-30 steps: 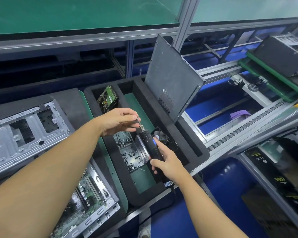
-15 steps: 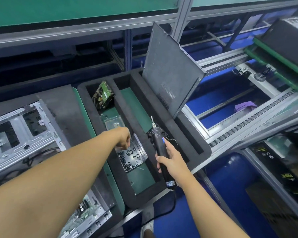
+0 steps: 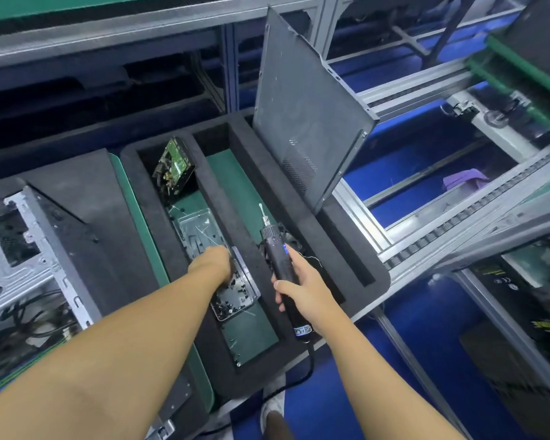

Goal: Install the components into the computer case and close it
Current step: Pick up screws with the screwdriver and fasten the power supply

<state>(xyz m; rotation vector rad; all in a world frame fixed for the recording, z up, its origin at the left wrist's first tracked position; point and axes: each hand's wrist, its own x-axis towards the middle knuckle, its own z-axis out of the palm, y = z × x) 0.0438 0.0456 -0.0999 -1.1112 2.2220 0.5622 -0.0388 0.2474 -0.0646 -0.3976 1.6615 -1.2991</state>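
The open computer case (image 3: pixel 19 265) lies at the left, its metal frame and cables showing. Its grey side panel (image 3: pixel 302 122) leans upright in the black foam tray (image 3: pixel 299 223). A hard drive (image 3: pixel 172 171) stands tilted in the tray's far left compartment. My left hand (image 3: pixel 215 265) reaches down into a clear plastic box of small black screws (image 3: pixel 232 300); its fingers are hidden behind the back of the hand. My right hand (image 3: pixel 302 287) grips a black electric screwdriver (image 3: pixel 278 258), bit pointing away from me above the foam divider.
A second clear box (image 3: pixel 200 227) lies just beyond the screws. Aluminium conveyor rails (image 3: pixel 426 242) run along the right over a blue floor, with a purple cloth (image 3: pixel 464 179) below. Another case (image 3: pixel 537 42) sits at the top right. The screwdriver's cord (image 3: pixel 308 366) hangs off the front edge.
My left hand left the screwdriver's bit and dropped into the box of screws. My right hand kept hold of the screwdriver and shifted slightly right.
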